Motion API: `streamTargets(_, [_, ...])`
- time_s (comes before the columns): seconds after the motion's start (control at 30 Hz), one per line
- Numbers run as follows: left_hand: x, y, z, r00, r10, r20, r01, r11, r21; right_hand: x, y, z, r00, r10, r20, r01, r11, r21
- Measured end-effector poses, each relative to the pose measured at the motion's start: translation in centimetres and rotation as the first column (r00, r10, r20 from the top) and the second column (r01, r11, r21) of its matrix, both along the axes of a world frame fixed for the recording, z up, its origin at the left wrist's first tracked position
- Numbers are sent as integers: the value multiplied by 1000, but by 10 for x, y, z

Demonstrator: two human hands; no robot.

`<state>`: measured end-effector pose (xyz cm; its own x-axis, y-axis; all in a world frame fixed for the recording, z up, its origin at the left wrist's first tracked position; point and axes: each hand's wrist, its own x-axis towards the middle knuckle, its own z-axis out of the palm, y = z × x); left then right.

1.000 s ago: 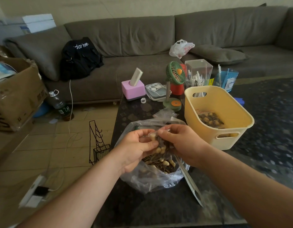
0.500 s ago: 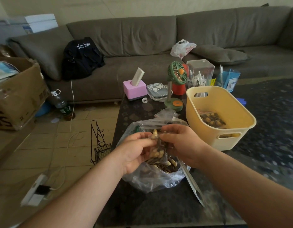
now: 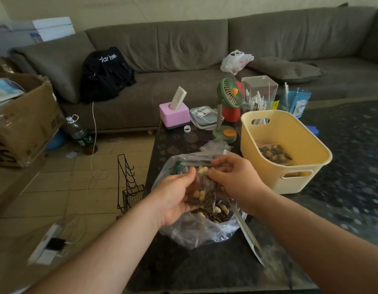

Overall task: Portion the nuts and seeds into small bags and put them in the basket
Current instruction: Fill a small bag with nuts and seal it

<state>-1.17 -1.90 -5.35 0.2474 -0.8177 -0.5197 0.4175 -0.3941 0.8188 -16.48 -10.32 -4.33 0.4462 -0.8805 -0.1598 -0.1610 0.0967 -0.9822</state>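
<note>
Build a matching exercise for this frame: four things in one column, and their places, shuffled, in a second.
Things:
1. small bag
2. filled bag
3. backpack
4. water bottle

Places:
A. on the floor beside the cardboard box
B. on the sofa
C. held between the left hand and right hand
D. inside the yellow basket

Pairs: 1-C, 2-D, 3-B, 4-A
</note>
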Motion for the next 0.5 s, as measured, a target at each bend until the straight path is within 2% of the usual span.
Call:
streamTargets(0.13, [-2, 3, 3, 996, -83, -30, 83, 996, -13, -1, -1, -2, 1000, -13, -13, 12, 997, -73])
streamTargets(0.27, [-5, 6, 2, 992, -127, -21, 126, 991, -54, -4, -1, -5, 996, -16, -88, -1, 982, -188])
streamTargets(0.37, [-4, 3, 1, 998, -64, -3, 63, 996, -69, -4, -4, -8, 991, -48, -124, 16, 969, -248])
streamTargets(0.5, [-3, -1, 0, 999, 46, 1, -46, 998, -53, -3, -2, -8, 993, -48, -106, 23, 974, -224])
